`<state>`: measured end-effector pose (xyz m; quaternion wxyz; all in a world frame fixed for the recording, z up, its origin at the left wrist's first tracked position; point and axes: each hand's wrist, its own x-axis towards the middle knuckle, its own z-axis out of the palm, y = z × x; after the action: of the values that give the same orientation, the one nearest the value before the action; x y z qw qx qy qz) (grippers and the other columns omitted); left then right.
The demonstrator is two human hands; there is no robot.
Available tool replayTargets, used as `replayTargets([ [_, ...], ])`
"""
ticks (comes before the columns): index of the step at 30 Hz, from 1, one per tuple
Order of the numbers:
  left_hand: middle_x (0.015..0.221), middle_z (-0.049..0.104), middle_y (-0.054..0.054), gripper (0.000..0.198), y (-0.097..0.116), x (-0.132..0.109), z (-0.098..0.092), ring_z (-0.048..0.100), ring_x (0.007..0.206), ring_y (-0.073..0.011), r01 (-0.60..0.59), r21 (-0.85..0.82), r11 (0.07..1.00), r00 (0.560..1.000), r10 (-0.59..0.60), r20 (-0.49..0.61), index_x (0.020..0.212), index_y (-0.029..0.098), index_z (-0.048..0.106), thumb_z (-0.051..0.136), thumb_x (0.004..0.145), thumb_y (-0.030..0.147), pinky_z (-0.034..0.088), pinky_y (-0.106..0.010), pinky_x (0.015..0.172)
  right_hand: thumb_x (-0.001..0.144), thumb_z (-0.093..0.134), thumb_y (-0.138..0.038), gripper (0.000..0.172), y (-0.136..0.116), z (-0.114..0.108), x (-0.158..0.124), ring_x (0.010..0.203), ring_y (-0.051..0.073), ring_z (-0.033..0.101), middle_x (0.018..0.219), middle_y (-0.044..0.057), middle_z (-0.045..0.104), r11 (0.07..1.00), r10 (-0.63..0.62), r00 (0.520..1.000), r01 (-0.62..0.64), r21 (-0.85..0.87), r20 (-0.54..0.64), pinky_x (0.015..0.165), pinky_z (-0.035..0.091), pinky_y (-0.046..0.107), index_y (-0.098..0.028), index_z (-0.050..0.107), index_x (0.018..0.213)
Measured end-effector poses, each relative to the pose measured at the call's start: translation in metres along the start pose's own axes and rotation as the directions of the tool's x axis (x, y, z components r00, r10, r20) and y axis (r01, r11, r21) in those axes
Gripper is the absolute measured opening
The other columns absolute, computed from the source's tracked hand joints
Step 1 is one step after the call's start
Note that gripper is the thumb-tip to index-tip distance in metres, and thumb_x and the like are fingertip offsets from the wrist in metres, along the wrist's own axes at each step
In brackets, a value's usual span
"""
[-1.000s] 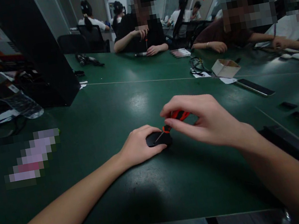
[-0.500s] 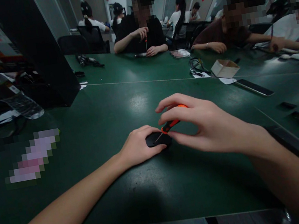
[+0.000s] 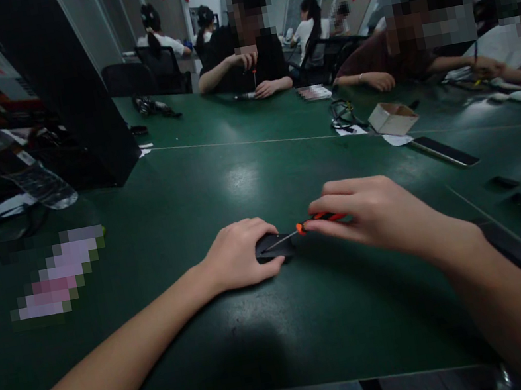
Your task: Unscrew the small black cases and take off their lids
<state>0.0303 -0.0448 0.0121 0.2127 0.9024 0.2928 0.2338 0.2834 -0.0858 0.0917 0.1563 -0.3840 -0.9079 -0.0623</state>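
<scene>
Holding screwdriver (image 3: 301, 229) to blk casing (image 3: 284, 248), R hand (image 3: 373, 219)

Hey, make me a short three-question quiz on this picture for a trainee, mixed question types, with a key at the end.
1. Which hand holds the screwdriver?
2. True or false: the small black object sits between the thumb and fingers of the left hand.
3. What colour is the tabletop? A) white B) green C) red

Key: 1. The right hand. 2. True. 3. B.
</scene>
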Motion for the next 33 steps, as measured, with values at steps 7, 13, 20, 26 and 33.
replayTargets([
  [7, 0.114, 0.074, -0.007, 0.043, 0.001, -0.004, 0.011, 0.069, 0.101, -0.0253, 0.001, 0.021, 1.0, 1.0, -0.001, -0.021, 0.119, 0.02, 0.067, 0.07, 0.088, 0.049, 0.053, -0.04, 0.091, 0.099, 0.058, -0.036, 0.026, 0.046, 0.012, -0.049, 0.06, 0.014, 0.062, 0.07, 0.003, 0.068, 0.995, 0.04, 0.999, -0.037, 0.098, -0.032, 0.057, 0.043, 0.028, -0.019, 0.072, 0.085],
  [13, 0.109, 0.075, -0.007, 0.038, -0.003, -0.002, 0.013, 0.07, 0.098, -0.0248, 0.007, 0.012, 1.0, 0.999, -0.007, -0.046, 0.112, 0.019, 0.069, 0.072, 0.087, 0.048, 0.054, -0.039, 0.086, 0.097, 0.061, -0.035, 0.024, 0.052, 0.001, -0.059, 0.057, 0.015, 0.06, 0.067, 0.001, 0.067, 0.988, 0.076, 0.996, -0.069, 0.14, -0.045, 0.056, 0.041, 0.029, -0.021, 0.071, 0.082],
  [20, 0.11, 0.076, -0.007, 0.037, -0.001, -0.001, 0.013, 0.071, 0.099, -0.0255, 0.01, 0.027, 1.0, 0.999, -0.008, -0.054, 0.111, 0.019, 0.07, 0.073, 0.086, 0.047, 0.054, -0.04, 0.088, 0.101, 0.055, -0.038, 0.033, 0.046, 0.009, -0.051, 0.056, 0.013, 0.059, 0.064, 0.001, 0.064, 0.994, 0.045, 0.999, -0.044, 0.105, -0.014, 0.056, 0.039, 0.027, -0.018, 0.073, 0.082],
  [26, 0.111, 0.076, -0.008, 0.039, -0.001, -0.002, 0.014, 0.071, 0.1, -0.0256, 0.0, 0.036, 0.999, 0.999, 0.002, -0.054, 0.112, 0.017, 0.07, 0.073, 0.086, 0.047, 0.054, -0.041, 0.089, 0.102, 0.054, -0.037, 0.035, 0.05, 0.01, -0.051, 0.056, 0.011, 0.058, 0.063, 0.001, 0.064, 0.994, 0.036, 0.999, -0.033, 0.106, -0.019, 0.056, 0.039, 0.025, -0.016, 0.072, 0.081],
  [33, 0.111, 0.075, -0.007, 0.04, -0.004, -0.003, 0.015, 0.07, 0.101, -0.0245, -0.018, 0.035, 0.999, 0.998, 0.021, -0.065, 0.114, 0.018, 0.069, 0.072, 0.087, 0.047, 0.053, -0.04, 0.09, 0.101, 0.057, -0.034, 0.031, 0.048, 0.012, -0.049, 0.056, 0.01, 0.058, 0.063, 0.001, 0.064, 0.995, 0.012, 0.998, -0.005, 0.098, -0.069, 0.056, 0.04, 0.024, -0.016, 0.071, 0.08],
])
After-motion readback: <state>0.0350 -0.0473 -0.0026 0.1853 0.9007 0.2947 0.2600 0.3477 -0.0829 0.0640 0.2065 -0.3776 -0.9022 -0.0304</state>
